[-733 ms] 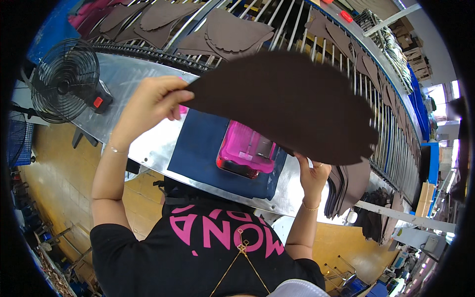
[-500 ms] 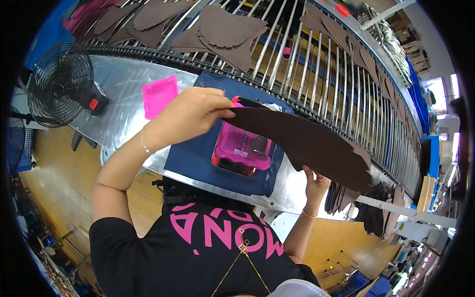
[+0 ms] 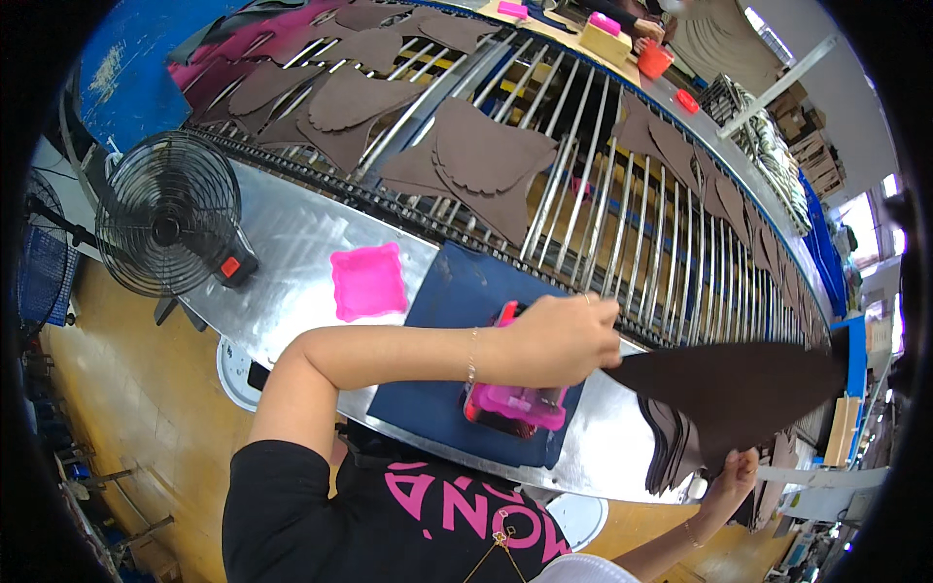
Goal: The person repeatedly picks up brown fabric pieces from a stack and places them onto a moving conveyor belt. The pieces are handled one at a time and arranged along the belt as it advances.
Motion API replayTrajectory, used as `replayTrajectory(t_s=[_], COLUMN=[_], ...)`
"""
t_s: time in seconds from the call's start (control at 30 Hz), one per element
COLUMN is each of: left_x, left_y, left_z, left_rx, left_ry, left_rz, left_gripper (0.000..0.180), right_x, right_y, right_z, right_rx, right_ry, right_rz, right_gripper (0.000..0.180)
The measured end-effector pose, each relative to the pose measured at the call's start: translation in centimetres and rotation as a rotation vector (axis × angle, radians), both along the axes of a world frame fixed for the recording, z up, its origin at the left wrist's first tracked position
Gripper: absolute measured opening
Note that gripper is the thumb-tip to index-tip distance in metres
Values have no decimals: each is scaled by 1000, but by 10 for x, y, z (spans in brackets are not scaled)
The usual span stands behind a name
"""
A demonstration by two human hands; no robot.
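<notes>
A dark brown flat cut piece, leather-like (image 3: 739,384), is held out at the right by both my hands. My left hand (image 3: 564,340) reaches across the bench, its fingers closed at the piece's pointed left end. Along the lower edge, my right hand (image 3: 734,481) pinches it between thumb and fingers. Below the left forearm sits a pink tray (image 3: 525,403) on a red and black object, partly hidden by that arm. Both rest on a dark blue mat (image 3: 428,389). A stack of similar brown pieces (image 3: 671,447) lies under the held one.
Beyond the bench runs a rack of metal rollers (image 3: 593,194) bearing several brown pieces (image 3: 496,146). On the metal bench (image 3: 292,223) stand a black fan (image 3: 170,228) and a second pink tray (image 3: 369,282). Another person's hand (image 3: 648,31) shows at the far side, near a red container (image 3: 655,60).
Both hands have carried the brown piece to the right, away from over the pink tray to above the stack. The view has shifted too.
</notes>
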State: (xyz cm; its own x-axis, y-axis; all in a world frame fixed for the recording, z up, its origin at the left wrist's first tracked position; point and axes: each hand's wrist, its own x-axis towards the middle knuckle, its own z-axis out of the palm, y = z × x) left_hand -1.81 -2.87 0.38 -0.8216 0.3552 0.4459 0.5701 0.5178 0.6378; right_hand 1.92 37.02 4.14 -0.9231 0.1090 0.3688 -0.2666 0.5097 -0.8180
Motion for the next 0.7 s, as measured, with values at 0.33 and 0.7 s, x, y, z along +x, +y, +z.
replayTrajectory(t_s=[0.33, 0.7], left_x=[27, 40], left_y=[-191, -246], left_z=[-51, -102], left_rx=[688, 712], left_ry=[-122, -130], left_rz=[758, 1052], left_gripper=[18, 13], right_x=[-249, -469], right_y=[-249, -559], right_z=[-18, -150], right_rx=[-260, -372], right_ry=[-343, -469], right_rz=[475, 406], right_gripper=[34, 32])
